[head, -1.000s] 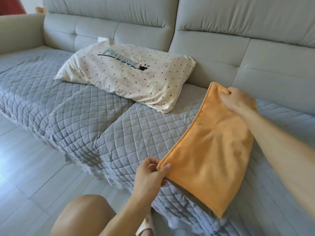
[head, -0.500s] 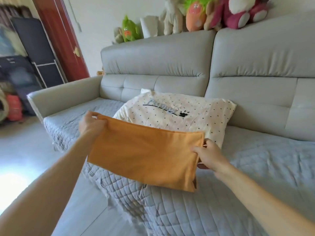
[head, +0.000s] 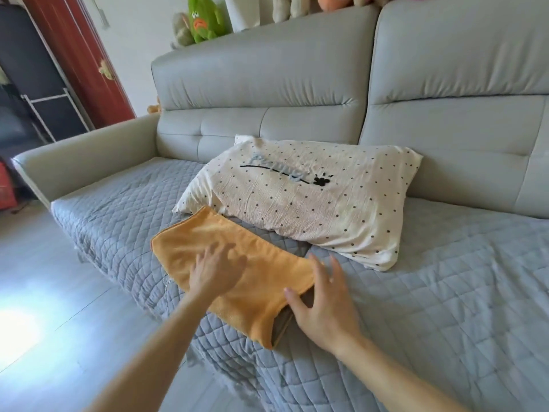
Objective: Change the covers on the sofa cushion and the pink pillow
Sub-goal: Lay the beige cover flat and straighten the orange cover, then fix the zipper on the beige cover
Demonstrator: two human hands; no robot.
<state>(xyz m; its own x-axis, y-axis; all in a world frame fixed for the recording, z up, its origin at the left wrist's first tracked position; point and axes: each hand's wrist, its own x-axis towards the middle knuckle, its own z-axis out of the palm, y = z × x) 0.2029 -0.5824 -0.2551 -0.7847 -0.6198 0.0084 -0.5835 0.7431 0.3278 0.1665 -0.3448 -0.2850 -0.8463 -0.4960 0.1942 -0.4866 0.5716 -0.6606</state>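
The grey sofa (head: 297, 84) carries a quilted seat cover (head: 445, 292). Against the sofa's back lies a cream dotted pillow (head: 303, 200), plump, with script and a paw print. Nearer the sofa's front edge lies the orange cover (head: 237, 263), flat, fleecy, its open end showing a dark lining. The left hand (head: 215, 270) rests on it, grip spread flat; the right hand (head: 322, 304) is at the open end, fingers splayed, pinching nothing. The risk, as I judge it: the cover overhangs the sofa's edge and could slide floorward if released.
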